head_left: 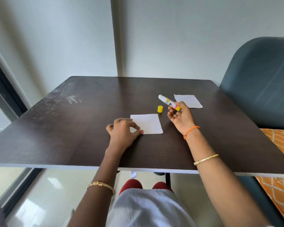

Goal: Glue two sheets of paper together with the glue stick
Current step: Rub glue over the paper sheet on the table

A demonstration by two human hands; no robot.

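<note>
Two white paper squares lie on the dark table point(72, 128). The nearer sheet point(148, 122) is at the middle, and my left hand point(123, 132) presses its left edge flat with fingertips and thumb. The second sheet point(188, 101) lies farther back to the right. My right hand point(180, 117) holds the uncapped glue stick point(168, 102) by its yellow base, lifted above the table, with its white tip pointing up and left. The yellow cap point(160, 109) stands on the table between the two sheets.
A blue-grey padded chair point(259, 82) stands against the table's right side. An orange patterned cloth point(279, 161) lies below it at the right. Pale walls rise behind the table, and a window frame runs along the left.
</note>
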